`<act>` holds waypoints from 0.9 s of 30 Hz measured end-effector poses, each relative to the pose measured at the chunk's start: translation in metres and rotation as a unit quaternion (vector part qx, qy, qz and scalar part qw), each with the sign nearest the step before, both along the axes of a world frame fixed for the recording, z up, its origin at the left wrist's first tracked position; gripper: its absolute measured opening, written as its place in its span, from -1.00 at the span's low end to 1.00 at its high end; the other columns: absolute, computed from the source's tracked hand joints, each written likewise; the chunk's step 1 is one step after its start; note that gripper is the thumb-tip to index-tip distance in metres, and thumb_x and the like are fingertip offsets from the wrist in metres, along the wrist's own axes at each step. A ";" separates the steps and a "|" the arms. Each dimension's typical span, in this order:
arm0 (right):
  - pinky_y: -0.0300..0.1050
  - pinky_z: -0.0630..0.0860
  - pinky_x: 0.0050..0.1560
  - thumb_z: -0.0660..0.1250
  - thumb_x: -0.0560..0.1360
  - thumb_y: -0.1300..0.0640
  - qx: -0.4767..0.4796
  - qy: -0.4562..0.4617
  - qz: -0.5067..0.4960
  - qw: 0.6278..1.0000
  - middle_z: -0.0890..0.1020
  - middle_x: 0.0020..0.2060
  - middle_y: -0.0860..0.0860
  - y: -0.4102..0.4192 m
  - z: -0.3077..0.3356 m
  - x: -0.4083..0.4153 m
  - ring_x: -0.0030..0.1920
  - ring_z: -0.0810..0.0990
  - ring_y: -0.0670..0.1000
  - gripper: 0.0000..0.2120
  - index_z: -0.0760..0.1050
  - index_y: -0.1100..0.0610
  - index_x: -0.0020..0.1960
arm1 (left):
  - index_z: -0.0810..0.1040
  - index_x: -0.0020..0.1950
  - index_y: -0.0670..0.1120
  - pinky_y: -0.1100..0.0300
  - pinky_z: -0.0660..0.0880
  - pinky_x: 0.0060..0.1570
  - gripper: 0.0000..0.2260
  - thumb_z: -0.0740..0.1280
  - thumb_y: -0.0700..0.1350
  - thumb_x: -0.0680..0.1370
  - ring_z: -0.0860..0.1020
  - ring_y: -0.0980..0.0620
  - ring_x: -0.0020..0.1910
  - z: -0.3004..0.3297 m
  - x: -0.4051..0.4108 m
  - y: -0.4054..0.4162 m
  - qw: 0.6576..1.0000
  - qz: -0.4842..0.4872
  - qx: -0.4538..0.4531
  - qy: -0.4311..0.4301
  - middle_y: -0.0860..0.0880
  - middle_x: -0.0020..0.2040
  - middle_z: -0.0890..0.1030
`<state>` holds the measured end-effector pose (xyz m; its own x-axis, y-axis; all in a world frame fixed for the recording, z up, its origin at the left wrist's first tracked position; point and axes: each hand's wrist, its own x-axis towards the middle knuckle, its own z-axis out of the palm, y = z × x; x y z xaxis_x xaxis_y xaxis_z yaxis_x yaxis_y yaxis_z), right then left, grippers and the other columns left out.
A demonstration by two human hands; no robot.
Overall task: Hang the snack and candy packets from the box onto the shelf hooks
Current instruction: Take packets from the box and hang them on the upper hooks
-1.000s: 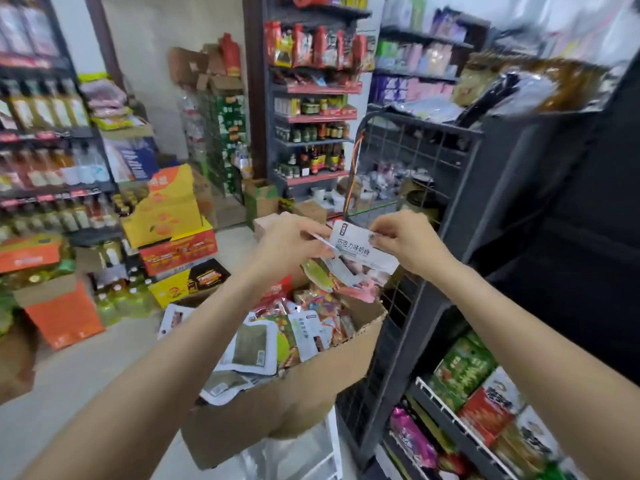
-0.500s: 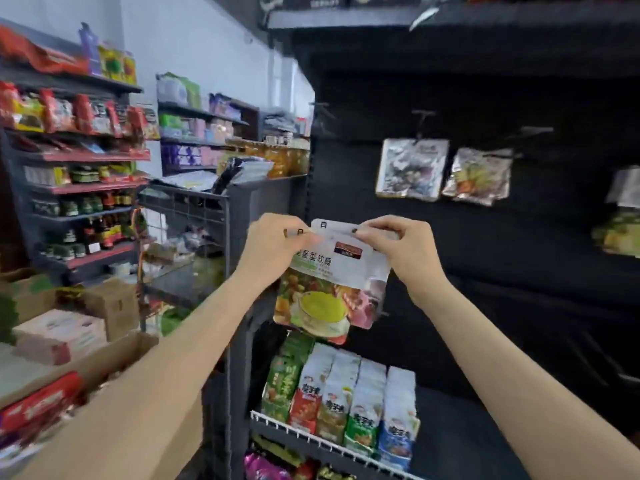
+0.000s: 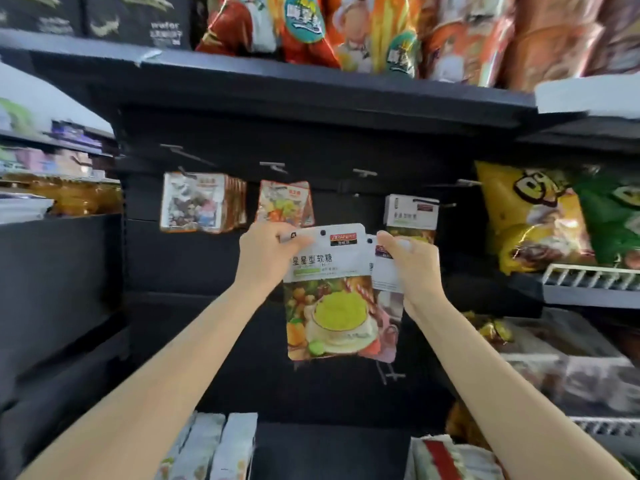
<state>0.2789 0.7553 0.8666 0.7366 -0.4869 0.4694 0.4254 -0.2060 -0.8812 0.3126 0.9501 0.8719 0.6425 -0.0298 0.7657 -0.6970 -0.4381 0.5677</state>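
Head view: the person has turned from the box to face the black hook panel [image 3: 346,216], where a second ago the hands were over the open box and half a second ago the panel was only coming into sight. The left hand [image 3: 268,254] pinches the top left corner of the front packet [image 3: 329,296], thumb on its face. The right hand [image 3: 412,268] grips a second packet [image 3: 386,271] just behind and to the right of the front packet, fingers curled round its upper edge; motion blur makes it hard to say whether the two are fully apart. Both are raised in front of the panel, just below its row of hooks. A bare hook [image 3: 363,173] sticks out above the front packet, and a matching hung packet [image 3: 410,211] sits just right of that, above the right hand. Two other hung packs [image 3: 197,202] are left of the bare hook.

Judgement: carrying is done; the hang hole near the front packet's top must next be threaded onto a hook, likely the matching one.
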 end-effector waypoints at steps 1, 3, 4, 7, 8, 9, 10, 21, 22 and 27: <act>0.01 0.40 -0.24 0.45 0.42 0.06 -0.004 -0.011 -0.010 1.000 0.54 -0.33 0.25 -0.020 0.005 0.001 -0.29 0.48 0.11 -0.69 0.52 0.29 -0.29 | 0.63 -0.28 -0.22 0.17 0.23 -0.34 -0.77 0.40 -0.08 0.49 0.39 0.06 -0.37 0.003 0.001 -0.018 1.000 0.000 -0.017 -0.001 0.06 -0.49 0.48; 0.03 0.46 -0.27 0.44 0.44 0.06 -0.029 -0.037 -0.036 0.998 0.61 -0.28 0.26 -0.056 0.015 0.004 -0.30 0.53 0.13 -0.68 0.56 0.36 -0.18 | 0.67 -0.20 -0.21 0.21 0.28 -0.31 -0.80 0.39 -0.09 0.50 0.47 0.05 -0.30 0.009 0.001 -0.052 0.999 0.001 -0.037 -0.007 -0.04 -0.34 0.59; 0.03 0.48 -0.28 0.43 0.45 0.04 -0.046 -0.051 -0.054 0.996 0.63 -0.27 0.24 -0.073 0.020 0.006 -0.31 0.54 0.12 -0.68 0.57 0.35 -0.16 | 0.64 -0.25 -0.19 0.28 0.25 -0.36 -0.78 0.38 -0.09 0.51 0.44 0.09 -0.34 0.012 0.001 -0.068 0.999 0.002 -0.045 -0.011 -0.03 -0.37 0.56; -0.05 0.44 -0.31 0.37 0.50 0.00 -0.103 -0.078 -0.098 0.987 0.62 -0.32 0.13 -0.115 0.035 0.014 -0.33 0.55 0.06 -0.73 0.57 0.21 -0.21 | 0.38 -0.43 -0.03 0.33 0.18 -0.42 -0.66 0.33 -0.11 0.54 0.29 0.16 -0.42 0.021 0.000 -0.107 0.997 0.019 -0.070 -0.030 0.10 -0.44 0.34; -0.10 0.43 -0.33 0.36 0.51 0.01 -0.113 -0.083 -0.104 0.985 0.61 -0.33 0.08 -0.127 0.040 0.016 -0.32 0.55 0.03 -0.76 0.56 0.17 -0.21 | 0.39 -0.39 -0.06 0.29 0.20 -0.37 -0.69 0.31 -0.12 0.56 0.32 0.15 -0.38 0.023 0.001 -0.116 0.997 0.021 -0.068 -0.031 0.09 -0.41 0.37; -0.15 0.42 -0.34 0.35 0.52 0.03 -0.121 -0.085 -0.107 0.983 0.60 -0.33 0.02 -0.136 0.044 0.019 -0.31 0.55 -0.01 -0.79 0.55 0.14 -0.19 | 0.46 -0.30 -0.13 0.22 0.25 -0.30 -0.76 0.29 -0.12 0.57 0.38 0.10 -0.31 0.025 0.002 -0.124 0.997 0.025 -0.064 -0.031 0.04 -0.34 0.43; -0.21 0.40 -0.34 0.34 0.52 0.04 -0.128 -0.084 -0.106 0.982 0.59 -0.33 -0.02 -0.143 0.047 0.021 -0.30 0.55 -0.03 -0.82 0.55 0.13 -0.17 | 0.52 -0.18 -0.19 0.16 0.29 -0.22 -0.81 0.27 -0.13 0.58 0.43 0.05 -0.22 0.027 0.002 -0.131 0.997 0.031 -0.057 -0.033 -0.02 -0.26 0.50; -0.21 0.38 -0.39 0.29 0.56 0.04 -0.167 -0.092 -0.124 0.974 0.55 -0.36 0.02 -0.165 0.057 0.050 -0.39 0.46 -0.06 -0.78 0.49 0.13 -0.21 | 0.56 -0.04 -0.21 0.32 0.29 -0.26 -0.87 0.28 -0.16 0.56 0.44 0.10 -0.20 0.038 0.006 -0.162 0.995 0.081 -0.030 -0.045 0.03 -0.19 0.50; -0.24 0.35 -0.40 0.28 0.57 0.05 -0.171 -0.095 -0.125 0.973 0.52 -0.39 -0.02 -0.168 0.055 0.050 -0.41 0.43 -0.09 -0.78 0.50 0.14 -0.20 | 0.56 -0.04 -0.20 0.32 0.29 -0.25 -0.88 0.28 -0.16 0.56 0.45 0.08 -0.17 0.039 0.006 -0.162 0.995 0.082 -0.031 -0.043 0.04 -0.18 0.50; -0.35 0.27 -0.39 0.28 0.57 0.07 -0.211 -0.100 -0.139 0.962 0.53 -0.32 -0.05 -0.175 0.052 0.058 -0.37 0.43 -0.18 -0.80 0.56 0.18 -0.08 | 0.55 -0.04 -0.17 0.35 0.30 -0.24 -0.91 0.29 -0.16 0.55 0.45 0.09 -0.14 0.041 0.011 -0.168 0.993 0.103 -0.021 -0.050 0.05 -0.20 0.49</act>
<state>0.3370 0.5807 0.9191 0.4796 -0.3870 0.7876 0.4552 -0.6576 -0.6003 0.3239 0.7822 0.9127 0.5521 0.1280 0.8239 -0.6485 -0.5551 0.5209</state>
